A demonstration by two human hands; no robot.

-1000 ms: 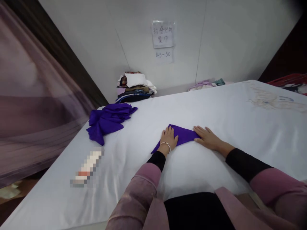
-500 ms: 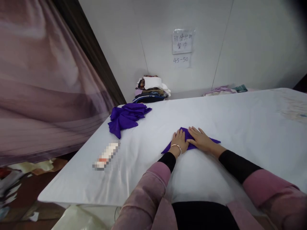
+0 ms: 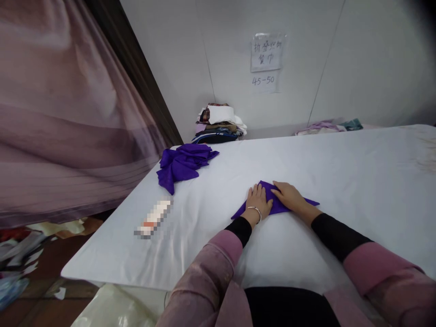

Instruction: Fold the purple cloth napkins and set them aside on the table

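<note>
A purple napkin point(image 3: 279, 207), folded into a flat triangle, lies on the white-covered table point(image 3: 211, 254) in front of me. My left hand point(image 3: 258, 202) rests flat on its left half, fingers stretched toward the top corner and a bracelet on the wrist. On the right half sits my right hand point(image 3: 291, 196), turned partly on its edge. A gap shows between its thumb and index finger near the napkin's middle, while its other fingers are mostly hidden. The napkin's left and right tips stick out beyond my hands.
Crumpled purple cloths point(image 3: 184, 163) lie at the table's far left. Nearer me is a pixelated long object point(image 3: 155, 219). Folded clothes point(image 3: 220, 123) are stacked by the wall, more cloth point(image 3: 320, 128) lies at the back right, and a curtain point(image 3: 68, 113) hangs left.
My right hand has gone from lying flat with spread fingers to a more edgewise pose, slightly farther from my left hand. The left stays pressed on the napkin. My view has shifted slightly.
</note>
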